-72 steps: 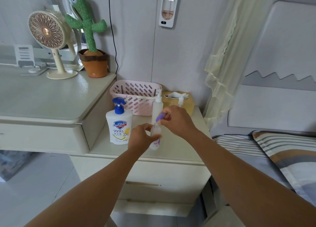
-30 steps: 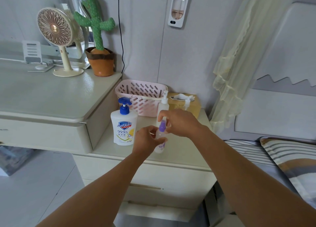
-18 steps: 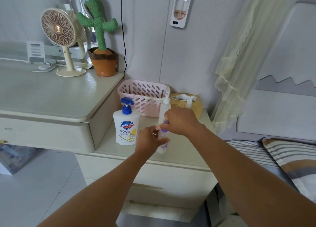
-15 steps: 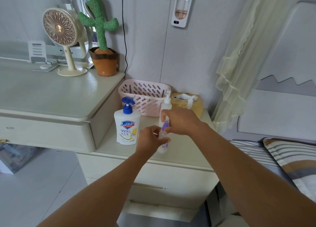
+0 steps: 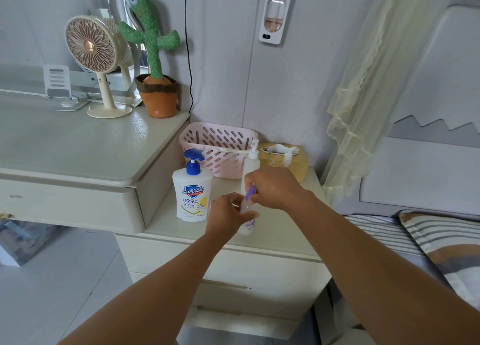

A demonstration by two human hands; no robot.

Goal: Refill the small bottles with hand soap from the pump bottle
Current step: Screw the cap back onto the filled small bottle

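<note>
Cream bedside cabinet [image 5: 280, 238], front half: small bottle [image 5: 248, 226] is standing upright, long axis vertical, clear-bodied with a purple label and a purple cap [image 5: 251, 191] at its 12 o'clock end. Left hand [image 5: 226, 215] is wrapping curled fingers round the body from 9 o'clock, while right hand [image 5: 275, 189], nearer the top, is pinching the cap from 3 o'clock; whether the cap is seated or loose cannot be told. Pump bottle [image 5: 192, 191], white with a blue pump, is waiting just beside at 9 o'clock, untouched.
</note>
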